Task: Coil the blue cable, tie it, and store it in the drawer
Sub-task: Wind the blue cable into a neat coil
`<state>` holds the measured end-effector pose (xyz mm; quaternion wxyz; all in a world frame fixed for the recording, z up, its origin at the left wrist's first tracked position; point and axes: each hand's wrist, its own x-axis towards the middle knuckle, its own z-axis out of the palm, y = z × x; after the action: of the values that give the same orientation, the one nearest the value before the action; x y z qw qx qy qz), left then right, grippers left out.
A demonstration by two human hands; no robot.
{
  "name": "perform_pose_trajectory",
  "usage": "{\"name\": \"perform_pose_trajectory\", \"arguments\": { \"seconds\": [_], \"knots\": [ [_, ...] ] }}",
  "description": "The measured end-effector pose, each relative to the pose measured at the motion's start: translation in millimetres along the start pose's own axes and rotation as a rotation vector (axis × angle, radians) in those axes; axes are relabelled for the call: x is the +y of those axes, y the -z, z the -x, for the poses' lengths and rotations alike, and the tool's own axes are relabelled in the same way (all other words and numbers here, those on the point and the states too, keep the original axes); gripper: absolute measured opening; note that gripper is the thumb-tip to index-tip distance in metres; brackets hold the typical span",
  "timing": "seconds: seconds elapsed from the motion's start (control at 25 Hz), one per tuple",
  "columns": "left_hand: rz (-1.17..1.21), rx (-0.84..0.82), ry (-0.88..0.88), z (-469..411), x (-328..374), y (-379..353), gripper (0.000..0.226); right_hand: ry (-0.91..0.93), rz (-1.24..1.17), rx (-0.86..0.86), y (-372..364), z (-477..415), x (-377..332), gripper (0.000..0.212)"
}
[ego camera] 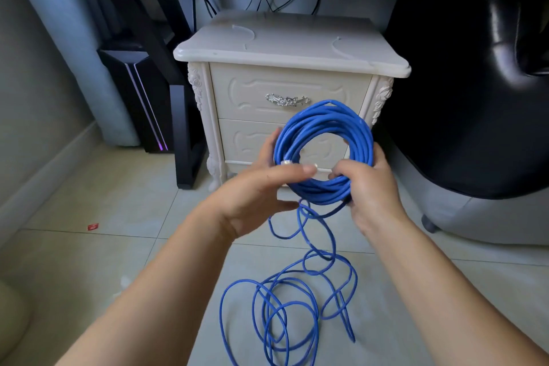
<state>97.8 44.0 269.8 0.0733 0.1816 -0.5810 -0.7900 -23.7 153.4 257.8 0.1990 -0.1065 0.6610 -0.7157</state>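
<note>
A blue cable coil (332,125) of several turns is held upright in front of the white nightstand. My right hand (371,187) grips the coil's lower right side, fingers curled round the bundle. My left hand (261,187) holds the coil's left side, thumb laid across the front near a clear plug end. The rest of the blue cable (285,306) hangs from the coil and lies in loose loops on the tiled floor. Both drawers are closed; the upper drawer (252,92) has a silver handle (286,99), and the lower drawer (246,140) is partly hidden by the coil.
The white nightstand (291,47) has two clear zip ties (243,36) lying on its top. A black computer tower (139,98) and desk leg stand to the left. A dark chair (475,98) fills the right. A small red scrap (92,227) lies on the floor.
</note>
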Motion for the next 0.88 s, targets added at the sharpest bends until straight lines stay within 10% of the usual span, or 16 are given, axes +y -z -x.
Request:
{"name": "perform_pose_trajectory", "arguments": {
  "seconds": [0.36,0.52,0.88],
  "knots": [
    [-0.592,0.225,-0.366,6,12,-11,0.085,0.417,0.611,-0.383,14,3,-15,0.056],
    [-0.861,0.311,-0.273,3,7,-12,0.035,0.510,0.725,-0.441,14,7,-13,0.057],
    [-0.094,0.505,-0.243,-4,4,-2,0.019,0.009,0.011,-0.465,10,10,-9,0.057]
  ]
}}
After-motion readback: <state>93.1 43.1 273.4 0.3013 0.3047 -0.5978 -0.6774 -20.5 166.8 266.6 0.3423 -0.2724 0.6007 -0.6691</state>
